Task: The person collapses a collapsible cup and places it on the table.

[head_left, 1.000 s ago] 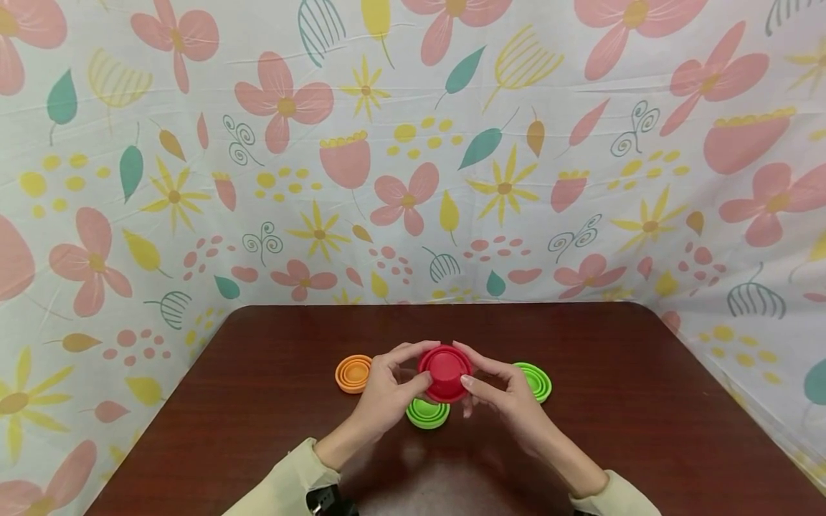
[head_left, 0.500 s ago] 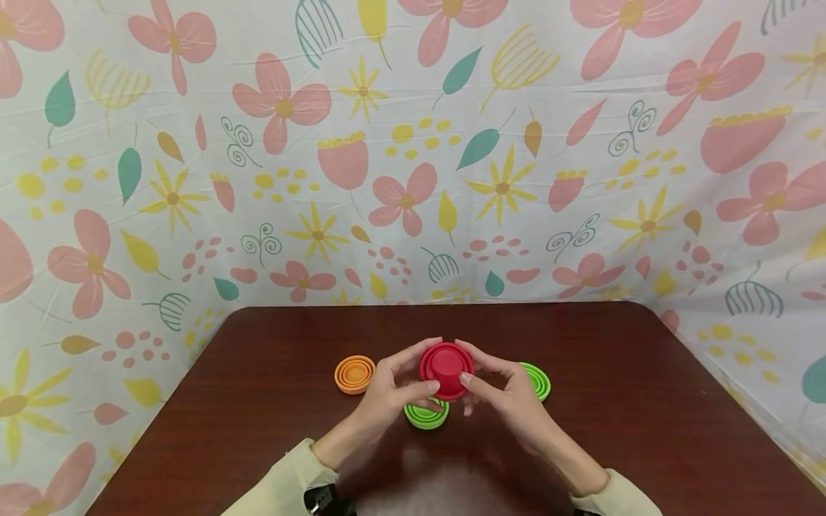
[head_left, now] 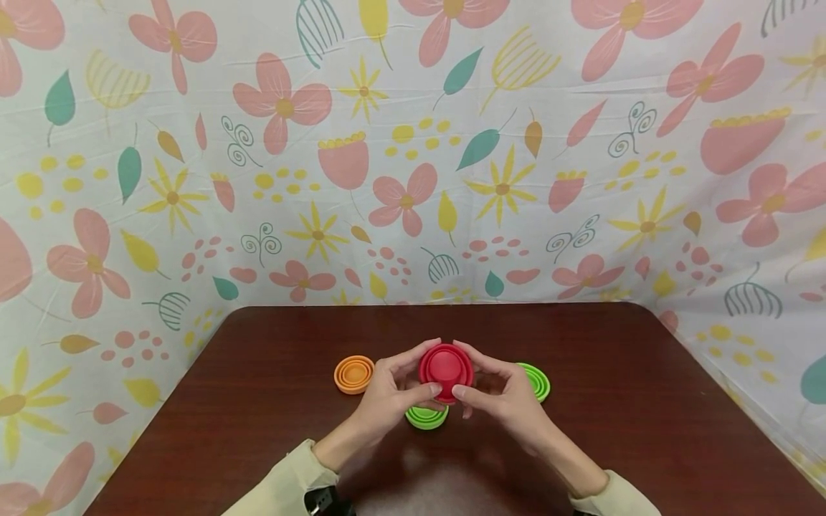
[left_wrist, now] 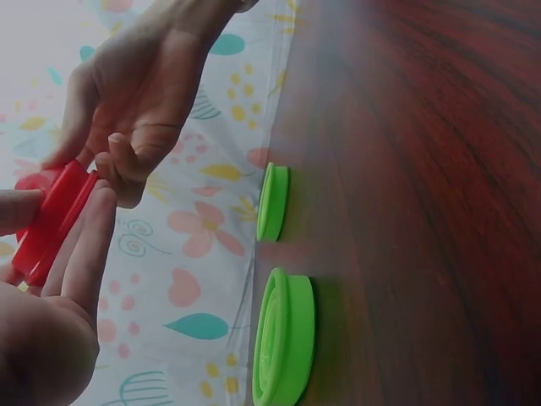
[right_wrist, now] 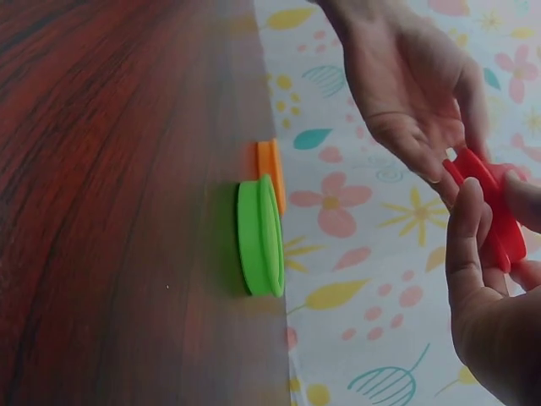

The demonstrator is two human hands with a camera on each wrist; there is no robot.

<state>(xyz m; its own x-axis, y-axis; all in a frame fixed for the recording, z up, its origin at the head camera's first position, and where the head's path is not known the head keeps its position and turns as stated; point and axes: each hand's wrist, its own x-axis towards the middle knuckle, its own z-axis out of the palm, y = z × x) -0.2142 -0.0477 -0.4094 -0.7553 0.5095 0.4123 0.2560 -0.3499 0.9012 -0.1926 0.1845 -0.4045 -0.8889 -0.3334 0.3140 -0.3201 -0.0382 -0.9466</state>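
Note:
A round red collapsible cup is held up above the table, its stepped rings facing the head camera. My left hand grips its left side, thumb on the near face and fingers at the rim and behind. On the other side my right hand pinches it the same way, its thumb low on the face close to the left thumb. The left wrist view shows the red cup edge-on between the fingers, a fairly thin disc with a small raised part. Below the hands lies a flattened green cup, partly covered by fingers.
A flattened orange cup lies on the table left of my left hand. Another green cup sits beyond my right hand, partly hidden by it. The dark wooden table meets a floral cloth at its far edge.
Both thumbs have shifted on the red cup's face: the left one inward, the right one lower, so they now lie close together near its bottom edge. The cups on the table have stayed put.

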